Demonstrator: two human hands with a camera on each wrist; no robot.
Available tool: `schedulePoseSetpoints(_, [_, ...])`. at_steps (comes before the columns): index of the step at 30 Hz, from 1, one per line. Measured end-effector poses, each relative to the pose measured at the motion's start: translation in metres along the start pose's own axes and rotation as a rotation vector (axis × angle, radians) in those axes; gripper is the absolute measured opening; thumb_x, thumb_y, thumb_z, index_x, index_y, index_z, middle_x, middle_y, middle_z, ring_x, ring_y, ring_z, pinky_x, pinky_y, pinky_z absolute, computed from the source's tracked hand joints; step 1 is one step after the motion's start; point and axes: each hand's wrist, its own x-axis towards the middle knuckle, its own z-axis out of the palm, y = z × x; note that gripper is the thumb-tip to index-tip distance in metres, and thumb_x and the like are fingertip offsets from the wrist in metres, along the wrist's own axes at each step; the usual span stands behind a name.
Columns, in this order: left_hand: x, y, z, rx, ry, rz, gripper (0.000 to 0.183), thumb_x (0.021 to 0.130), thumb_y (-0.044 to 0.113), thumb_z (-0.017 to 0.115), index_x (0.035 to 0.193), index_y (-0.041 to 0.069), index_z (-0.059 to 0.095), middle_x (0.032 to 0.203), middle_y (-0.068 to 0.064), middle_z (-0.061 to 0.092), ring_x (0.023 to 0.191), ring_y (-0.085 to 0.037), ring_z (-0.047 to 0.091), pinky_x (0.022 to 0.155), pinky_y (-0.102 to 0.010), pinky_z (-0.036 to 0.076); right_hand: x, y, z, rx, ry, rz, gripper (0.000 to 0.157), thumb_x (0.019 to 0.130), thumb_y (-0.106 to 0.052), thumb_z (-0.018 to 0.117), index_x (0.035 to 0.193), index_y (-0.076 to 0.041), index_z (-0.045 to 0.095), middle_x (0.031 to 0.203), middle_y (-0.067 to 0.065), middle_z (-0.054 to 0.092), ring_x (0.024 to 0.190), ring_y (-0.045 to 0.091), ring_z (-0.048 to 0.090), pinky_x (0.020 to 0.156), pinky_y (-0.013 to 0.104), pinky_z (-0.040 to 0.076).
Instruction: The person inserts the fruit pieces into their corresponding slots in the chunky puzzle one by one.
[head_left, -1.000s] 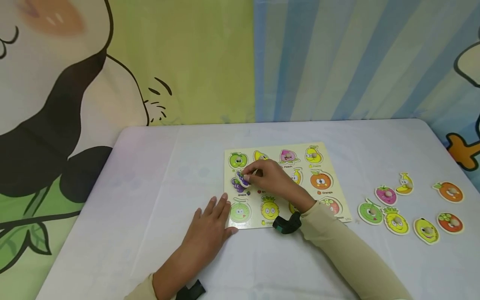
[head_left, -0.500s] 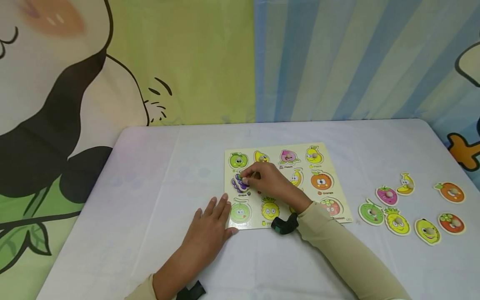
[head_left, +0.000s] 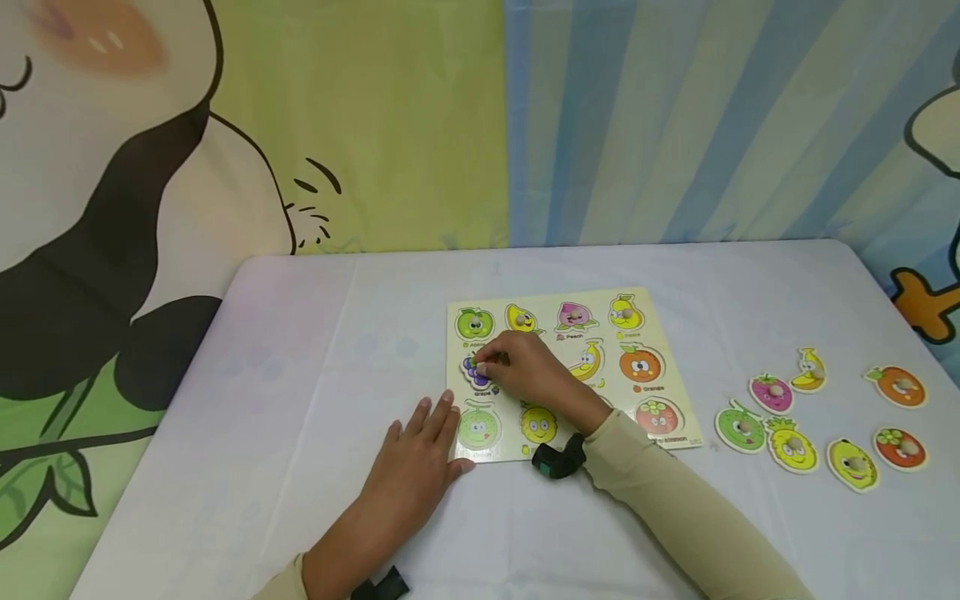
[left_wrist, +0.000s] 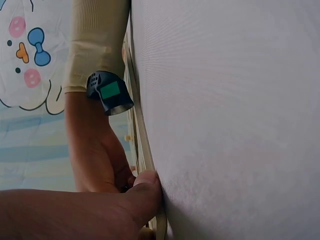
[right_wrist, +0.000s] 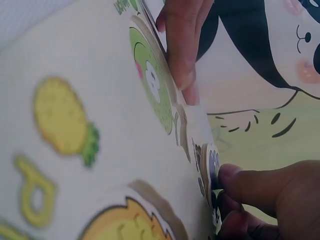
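Note:
A cream fruit puzzle board (head_left: 510, 437) lies on the white-covered table. My right hand (head_left: 528, 367) pinches the small knob of the purple grape puzzle piece (head_left: 469, 369), over the grape spot at the board's left side. In the right wrist view the grape piece (right_wrist: 213, 165) stands slightly proud of the board, thumb and fingertips at its face. My left hand (head_left: 412, 458) rests flat by the board's lower left edge, fingers fairly straight. Seen in the left wrist view, the left thumb (left_wrist: 145, 185) lies along the board's edge.
Right of the board lie loose knobbed pieces: a banana (head_left: 810, 371), a strawberry-like pink one (head_left: 771, 393), a melon (head_left: 738, 429), a pineapple (head_left: 792, 447), a lemon (head_left: 852, 464), an orange (head_left: 900, 387) and a persimmon (head_left: 900, 448). Peach (head_left: 575, 317) and pear (head_left: 626, 312) pieces sit in the board.
The right hand has moved slightly left and down with the grape piece, which has turned from tilted to lying flatter over its printed spot. The left hand has stayed in place.

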Motion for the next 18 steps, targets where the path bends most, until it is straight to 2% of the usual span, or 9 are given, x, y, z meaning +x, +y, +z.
schedulePoseSetpoints(10, [-0.0006,-0.0016,0.0019,-0.011,0.013,0.005,0.071,0.088,0.046,0.068,0.139,-0.001,0.051,0.148,-0.016,0.042,0.133,-0.038,0.042,0.091,-0.056,0.046,-0.0009,-0.0069,0.0062,-0.069,0.031,0.02,0.007,0.09,-0.013,0.072,0.094,-0.012,0.077,0.086,-0.006,0.062,0.078,0.01,0.055,0.071,0.028,0.046])
schedulePoseSetpoints(18, [-0.0009,-0.0013,0.003,-0.013,0.024,0.003,0.071,0.088,0.045,0.068,0.139,-0.001,0.05,0.148,-0.016,0.042,0.132,-0.038,0.042,0.091,-0.057,0.046,-0.001,-0.006,0.0095,-0.115,0.053,0.002,0.007,0.09,-0.012,0.072,0.095,-0.011,0.077,0.084,-0.005,0.061,0.075,0.009,0.055,0.068,0.026,0.046])
